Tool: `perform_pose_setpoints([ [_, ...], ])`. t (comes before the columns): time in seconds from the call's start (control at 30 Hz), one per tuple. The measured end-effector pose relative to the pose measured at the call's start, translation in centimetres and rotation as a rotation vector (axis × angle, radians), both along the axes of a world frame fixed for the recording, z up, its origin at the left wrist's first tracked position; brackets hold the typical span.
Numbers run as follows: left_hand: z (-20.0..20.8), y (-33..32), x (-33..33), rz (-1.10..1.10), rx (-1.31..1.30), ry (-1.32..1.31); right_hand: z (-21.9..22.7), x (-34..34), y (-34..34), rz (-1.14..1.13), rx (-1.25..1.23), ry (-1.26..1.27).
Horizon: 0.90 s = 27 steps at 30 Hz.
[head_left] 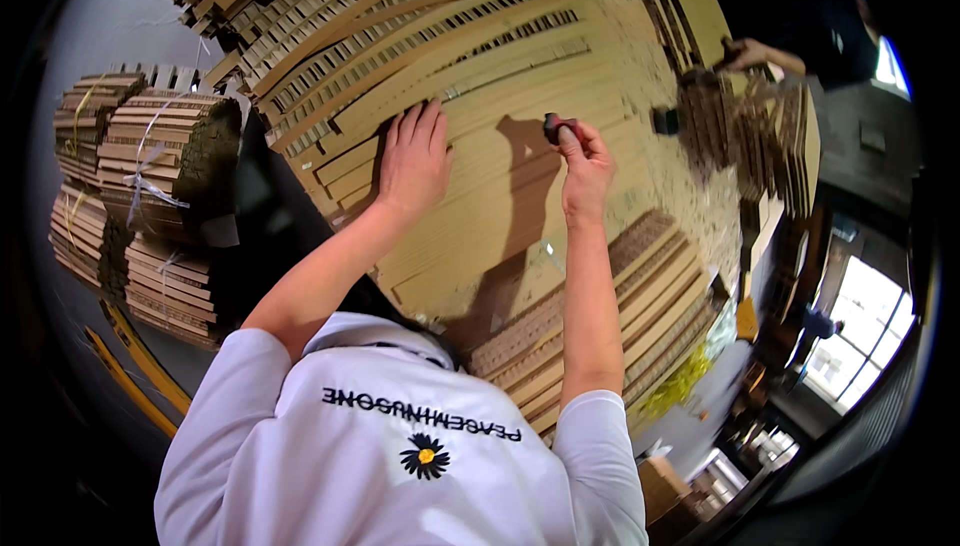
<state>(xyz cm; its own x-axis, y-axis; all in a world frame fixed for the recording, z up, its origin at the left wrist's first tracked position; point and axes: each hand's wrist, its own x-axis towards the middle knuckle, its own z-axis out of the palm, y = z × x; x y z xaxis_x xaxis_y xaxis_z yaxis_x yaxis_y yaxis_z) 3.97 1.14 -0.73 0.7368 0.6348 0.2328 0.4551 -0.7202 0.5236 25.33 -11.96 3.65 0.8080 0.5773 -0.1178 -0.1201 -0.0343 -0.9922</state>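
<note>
1. One big wooden worktop (640, 151), middle of everything.
2. One huge pile of slatted strips (400, 41), far left, honestly too many to count.
3. Four tied bundles (140, 136), off left.
4. One lower stack (600, 311), near right.
5. Two hands: left hand (414, 166) palm-down on pale boards (480, 136), grip released; right hand (584, 174) pinching #6.
6. One small dark object (554, 129), above the worktop.
</note>
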Motion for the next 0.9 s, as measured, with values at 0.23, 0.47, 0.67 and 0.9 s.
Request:
perform_pose_setpoints([
  [0.23,0.4,-1.0,-0.5,0.03,-0.055,0.065,-0.7,2.6,8.6,0.627,-0.097,-0.398],
  [0.47,0.8,-1.1,-0.1,0.057,-0.114,0.058,-1.6,4.3,8.6,0.744,-0.073,-0.615],
  [0.67,0.6,-1.1,0.0,0.066,-0.092,0.106,-2.7,5.8,8.9,0.868,0.0,-0.718],
  [0.9,0.2,-0.6,0.0,0.014,-0.133,0.085,-3.0,6.5,9.4,0.937,0.01,-0.821],
])
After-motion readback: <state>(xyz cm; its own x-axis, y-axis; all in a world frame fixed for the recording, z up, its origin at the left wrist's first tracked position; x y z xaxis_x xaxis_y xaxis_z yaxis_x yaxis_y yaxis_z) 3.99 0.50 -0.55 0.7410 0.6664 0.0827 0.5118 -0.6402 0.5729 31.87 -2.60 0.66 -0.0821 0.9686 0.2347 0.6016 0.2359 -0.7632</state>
